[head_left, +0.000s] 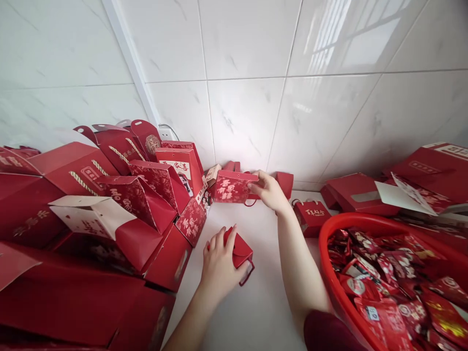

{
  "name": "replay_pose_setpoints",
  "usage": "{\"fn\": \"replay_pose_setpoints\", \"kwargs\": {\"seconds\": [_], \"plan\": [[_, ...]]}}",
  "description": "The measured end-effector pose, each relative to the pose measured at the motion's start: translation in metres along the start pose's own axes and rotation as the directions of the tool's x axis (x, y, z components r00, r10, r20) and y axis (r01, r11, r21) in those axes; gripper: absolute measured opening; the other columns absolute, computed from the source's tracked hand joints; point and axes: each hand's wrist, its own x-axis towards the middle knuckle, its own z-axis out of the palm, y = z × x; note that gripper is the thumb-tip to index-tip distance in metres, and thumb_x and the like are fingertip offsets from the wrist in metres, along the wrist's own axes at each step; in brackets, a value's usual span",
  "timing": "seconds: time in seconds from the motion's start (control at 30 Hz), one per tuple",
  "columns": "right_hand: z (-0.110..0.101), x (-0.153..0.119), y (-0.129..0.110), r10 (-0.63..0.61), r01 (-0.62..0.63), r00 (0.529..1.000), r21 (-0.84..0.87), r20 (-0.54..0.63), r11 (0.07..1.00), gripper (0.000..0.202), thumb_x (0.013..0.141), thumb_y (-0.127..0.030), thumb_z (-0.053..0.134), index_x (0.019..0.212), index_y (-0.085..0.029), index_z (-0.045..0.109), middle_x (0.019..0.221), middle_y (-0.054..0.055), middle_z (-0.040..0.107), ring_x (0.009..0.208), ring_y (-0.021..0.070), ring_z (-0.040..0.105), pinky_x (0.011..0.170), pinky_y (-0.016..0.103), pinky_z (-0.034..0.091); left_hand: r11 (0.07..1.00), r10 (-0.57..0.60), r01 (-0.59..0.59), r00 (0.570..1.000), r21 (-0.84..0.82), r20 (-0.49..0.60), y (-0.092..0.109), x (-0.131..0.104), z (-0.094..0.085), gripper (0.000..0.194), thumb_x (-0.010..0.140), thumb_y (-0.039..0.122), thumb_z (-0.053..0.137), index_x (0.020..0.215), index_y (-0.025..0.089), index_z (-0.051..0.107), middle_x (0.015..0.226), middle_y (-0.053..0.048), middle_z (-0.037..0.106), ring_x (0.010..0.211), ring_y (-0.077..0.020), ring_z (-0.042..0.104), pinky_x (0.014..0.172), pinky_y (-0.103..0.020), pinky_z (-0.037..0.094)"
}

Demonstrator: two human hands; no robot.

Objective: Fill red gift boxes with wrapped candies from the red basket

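Near the middle of the white tabletop, my left hand [220, 258] is closed around a small red gift box [242, 247], which has a dark red cord loop at its right end. Farther back, my right hand [269, 191] pinches the upper right edge of a patterned red gift box [231, 188] with pale lettering. A dark red cord hangs beneath that box, close to my fingers. Behind it stand other small boxes, partly hidden, and one plain red box [284, 184] lies just right of my right hand.
Red gift boxes [146, 180], several with rope handles, crowd the left side. At the right, a red plastic basin [325, 243] holds wrapped packets [387, 287]. Behind it lie more red boxes [360, 192]. A small box with gold lettering [311, 217] stands beside the basin. White tiled wall [248, 112] closes the back.
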Motion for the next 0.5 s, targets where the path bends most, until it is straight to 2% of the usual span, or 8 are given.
{"fn": "replay_pose_setpoints", "kwargs": {"seconds": [0.13, 0.2, 0.3, 0.37, 0.43, 0.5], "plan": [[-0.011, -0.029, 0.011, 0.098, -0.087, 0.979, -0.066, 0.18, 0.994, 0.011, 0.085, -0.032, 0.051, 0.093, -0.025, 0.052, 0.094, 0.002, 0.068, 0.089, 0.0209, 0.065, 0.076, 0.034, 0.052, 1.0, 0.022, -0.021, 1.0, 0.021, -0.022, -0.001, -0.001, 0.002, 0.083, 0.08, 0.044, 0.06, 0.154, 0.03, 0.024, 0.152, -0.011, 0.036, 0.136, -0.0325, 0.036, 0.106, -0.049, 0.033], [-0.014, -0.033, 0.017, 0.146, -0.101, 0.954, -0.177, 0.263, 0.979, 0.009, 0.082, -0.025, 0.054, 0.091, -0.025, 0.053, 0.093, 0.001, 0.069, 0.09, 0.0208, 0.066, 0.078, 0.033, 0.052, 0.999, 0.032, -0.031, 0.999, 0.023, -0.034, -0.001, -0.001, 0.003, 0.084, 0.08, 0.043, 0.061, 0.154, 0.03, 0.024, 0.152, -0.011, 0.036, 0.136, -0.0323, 0.036, 0.106, -0.049, 0.033], [-0.018, -0.038, 0.022, 0.288, -0.157, 0.911, -0.4, 0.293, 0.903, 0.015, 0.073, -0.013, 0.059, 0.083, -0.024, 0.058, 0.093, 0.005, 0.07, 0.089, 0.0244, 0.066, 0.078, 0.036, 0.05, 0.999, 0.033, -0.032, 0.998, 0.022, -0.044, -0.002, -0.001, 0.003, 0.084, 0.08, 0.043, 0.061, 0.154, 0.032, 0.022, 0.152, -0.01, 0.036, 0.136, -0.0318, 0.036, 0.107, -0.048, 0.032], [-0.024, -0.044, 0.019, 0.356, -0.188, 0.881, -0.46, 0.311, 0.868, 0.019, 0.068, -0.011, 0.064, 0.081, -0.024, 0.064, 0.095, 0.009, 0.071, 0.091, 0.028, 0.067, 0.077, 0.037, 0.05, 0.999, 0.031, -0.03, 0.999, 0.021, -0.043, -0.002, -0.001, 0.004, 0.084, 0.08, 0.043, 0.06, 0.154, 0.032, 0.022, 0.152, -0.009, 0.035, 0.137, -0.0316, 0.035, 0.107, -0.048, 0.032], [-0.031, -0.048, 0.01, 0.371, -0.195, 0.86, -0.447, 0.35, 0.873, 0.026, 0.068, -0.02, 0.073, 0.094, -0.025, 0.069, 0.106, 0.01, 0.071, 0.099, 0.0302, 0.066, 0.08, 0.038, 0.051, 0.999, 0.03, -0.029, 0.999, 0.02, -0.037, -0.003, 0.0, 0.004, 0.084, 0.081, 0.044, 0.06, 0.154, 0.032, 0.021, 0.152, -0.009, 0.035, 0.138, -0.0318, 0.034, 0.107, -0.049, 0.032], [-0.036, -0.045, -0.002, 0.335, -0.182, 0.878, -0.41, 0.341, 0.894, 0.04, 0.072, -0.038, 0.075, 0.11, -0.027, 0.069, 0.118, 0.01, 0.068, 0.108, 0.0302, 0.064, 0.086, 0.038, 0.05, 0.999, 0.032, -0.032, 0.999, 0.018, -0.033, -0.003, 0.0, 0.004, 0.084, 0.081, 0.044, 0.059, 0.154, 0.032, 0.021, 0.152, -0.009, 0.035, 0.137, -0.0318, 0.034, 0.107, -0.049, 0.032]]}}
